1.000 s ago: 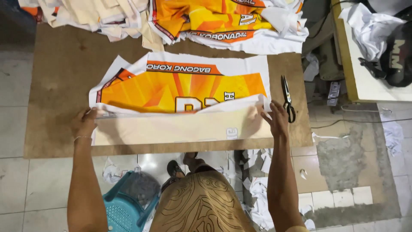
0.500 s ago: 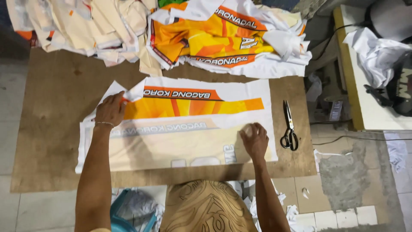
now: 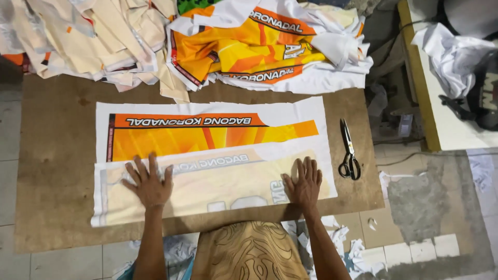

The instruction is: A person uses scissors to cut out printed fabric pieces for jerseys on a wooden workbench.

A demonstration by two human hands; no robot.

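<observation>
Currently the person is leaning over a brown board table [image 3: 52,155] and pressing both hands flat onto a printed fabric panel [image 3: 207,137].

Far left, at the back edge: a heap of cream and pale cut fabric pieces [image 3: 88,41] is lying in loose layers, partly overhanging the table top.

Left hand [image 3: 149,182]: it is resting palm down on the folded-over lower half of the panel, fingers spread apart, gripping nothing. The folded half is showing its pale reverse side, with the print ghosting through faintly.

Centre: the panel is lying flat across the middle of the table, long side running left to right. Its upper half is facing up, showing orange and yellow rays, a dark orange band along the top and a white border. The fold's free edge is sitting roughly along the panel's mid-line.

Behind it: a crumpled pile of orange and white printed fabric [image 3: 264,46] is sitting at the back edge, just apart from the panel.

Right hand [image 3: 304,182]: it is also lying palm down on the folded half near its right end, fingers straight and close together, holding nothing.

Right of the panel: black-handled scissors [image 3: 349,150] are lying shut on the bare board, handles toward the person, near the panel's right edge but not touching it.

Far right: white cloth [image 3: 456,49] is bunched on a pale side table [image 3: 441,124].
</observation>
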